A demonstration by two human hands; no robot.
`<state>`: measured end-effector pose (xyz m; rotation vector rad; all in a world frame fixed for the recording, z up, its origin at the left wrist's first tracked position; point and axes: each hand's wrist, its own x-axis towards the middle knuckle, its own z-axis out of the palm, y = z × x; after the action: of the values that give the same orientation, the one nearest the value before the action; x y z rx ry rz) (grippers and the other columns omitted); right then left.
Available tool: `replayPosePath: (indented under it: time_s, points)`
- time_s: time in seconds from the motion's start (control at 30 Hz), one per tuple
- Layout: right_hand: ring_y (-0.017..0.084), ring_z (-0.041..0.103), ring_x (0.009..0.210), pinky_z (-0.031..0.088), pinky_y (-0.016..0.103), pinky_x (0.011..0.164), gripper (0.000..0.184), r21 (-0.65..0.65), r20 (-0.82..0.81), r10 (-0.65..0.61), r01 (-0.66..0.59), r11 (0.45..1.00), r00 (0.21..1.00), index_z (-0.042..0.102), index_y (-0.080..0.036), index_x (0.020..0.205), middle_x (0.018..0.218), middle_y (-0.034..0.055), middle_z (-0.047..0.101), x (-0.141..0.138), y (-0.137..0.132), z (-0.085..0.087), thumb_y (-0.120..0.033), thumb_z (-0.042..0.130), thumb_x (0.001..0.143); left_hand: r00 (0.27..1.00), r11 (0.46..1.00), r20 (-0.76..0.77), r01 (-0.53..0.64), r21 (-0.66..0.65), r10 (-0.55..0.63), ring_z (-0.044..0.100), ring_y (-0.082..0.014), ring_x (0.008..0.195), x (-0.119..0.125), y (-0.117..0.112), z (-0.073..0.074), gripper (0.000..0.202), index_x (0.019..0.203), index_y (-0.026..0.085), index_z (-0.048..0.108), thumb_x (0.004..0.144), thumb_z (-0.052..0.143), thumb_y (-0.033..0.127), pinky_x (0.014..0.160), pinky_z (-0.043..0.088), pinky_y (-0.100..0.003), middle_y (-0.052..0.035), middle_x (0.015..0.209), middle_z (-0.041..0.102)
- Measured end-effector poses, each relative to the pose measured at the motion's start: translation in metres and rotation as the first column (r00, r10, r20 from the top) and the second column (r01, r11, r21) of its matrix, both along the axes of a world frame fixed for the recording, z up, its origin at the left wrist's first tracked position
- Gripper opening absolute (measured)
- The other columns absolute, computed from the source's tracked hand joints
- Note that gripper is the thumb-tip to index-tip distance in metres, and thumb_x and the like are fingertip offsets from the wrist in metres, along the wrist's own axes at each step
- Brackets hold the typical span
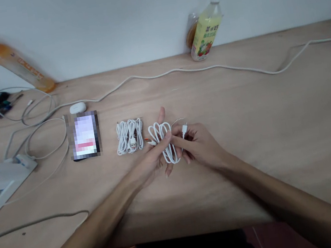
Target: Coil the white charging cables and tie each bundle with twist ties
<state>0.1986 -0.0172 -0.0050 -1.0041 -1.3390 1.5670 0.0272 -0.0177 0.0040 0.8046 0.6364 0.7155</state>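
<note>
A white USB cable [170,156], coiled into loops, is held between both hands above the wooden table. My left hand [154,153] grips the coil, its thumb pressed over the loops and other fingers behind them. From the right, my right hand [201,141] pinches the same cable, and a small white plug [184,129] sticks up by its fingers. An orange-tipped connector shows at the coil's left side. Just left of my hands lie several bundled white cables [130,136] in a row, one USB plug on top.
A phone [85,134] with a blurred screen and a white earbud case [78,108] lie to the left. A long white cord [172,71] crosses the table's back. An orange drink bottle [18,67] and a yellow-green bottle [206,29] lean on the wall. A white power strip [1,179] sits far left.
</note>
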Motion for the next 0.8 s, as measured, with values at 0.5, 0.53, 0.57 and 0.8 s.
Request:
replayPosePath:
  time_s: [0.5, 0.53, 0.57, 0.8]
  points:
    - [0.007, 0.050, 0.039, 0.037, 0.019, 0.037, 0.052, -0.022, -0.052, 0.096, -0.098, 0.995, 0.994, 0.059, -0.022, 0.064, 0.054, -0.0054, 0.061, -0.0009, -0.0036, -0.0014, -0.058, 0.081, 0.094, 0.998, 0.996, -0.022, 0.056, 0.064, -0.054, 0.069, -0.0178, 0.055, 0.0004, -0.0007, -0.0005, 0.105, 0.183, 0.024, 0.009, 0.105, 0.071, 0.058, 0.035, 0.034, -0.016, 0.0014, 0.066, 0.070]
    - [0.007, 0.050, 0.038, 0.038, 0.019, 0.037, 0.054, -0.033, -0.059, 0.104, -0.106, 0.994, 0.993, 0.059, -0.022, 0.063, 0.054, -0.0056, 0.061, -0.0011, -0.0038, -0.0023, -0.060, 0.081, 0.093, 0.998, 0.996, -0.024, 0.058, 0.064, -0.056, 0.069, -0.0179, 0.055, 0.0010, -0.0011, 0.0008, 0.106, 0.183, 0.023, 0.010, 0.104, 0.072, 0.059, 0.035, 0.033, -0.017, 0.0015, 0.065, 0.069]
    - [0.007, 0.050, 0.038, 0.038, 0.019, 0.037, 0.055, -0.045, -0.064, 0.105, -0.108, 0.993, 0.992, 0.059, -0.022, 0.063, 0.053, -0.0060, 0.061, -0.0013, -0.0040, -0.0029, -0.062, 0.082, 0.093, 0.998, 0.996, -0.028, 0.058, 0.063, -0.056, 0.070, -0.0180, 0.056, 0.0014, -0.0015, 0.0018, 0.107, 0.182, 0.023, 0.012, 0.103, 0.073, 0.059, 0.036, 0.032, -0.017, 0.0016, 0.065, 0.069]
    - [0.008, 0.054, 0.038, 0.035, 0.019, 0.036, 0.054, -0.103, -0.071, 0.063, -0.070, 0.992, 0.995, 0.062, -0.022, 0.064, 0.054, -0.0031, 0.067, -0.0038, -0.0049, -0.0014, -0.064, 0.082, 0.091, 0.998, 0.996, -0.057, 0.017, 0.085, -0.012, 0.074, -0.0210, 0.063, 0.0018, -0.0018, -0.0031, 0.090, 0.177, 0.023, 0.038, 0.103, 0.072, 0.062, 0.042, 0.043, -0.019, 0.0014, 0.065, 0.067]
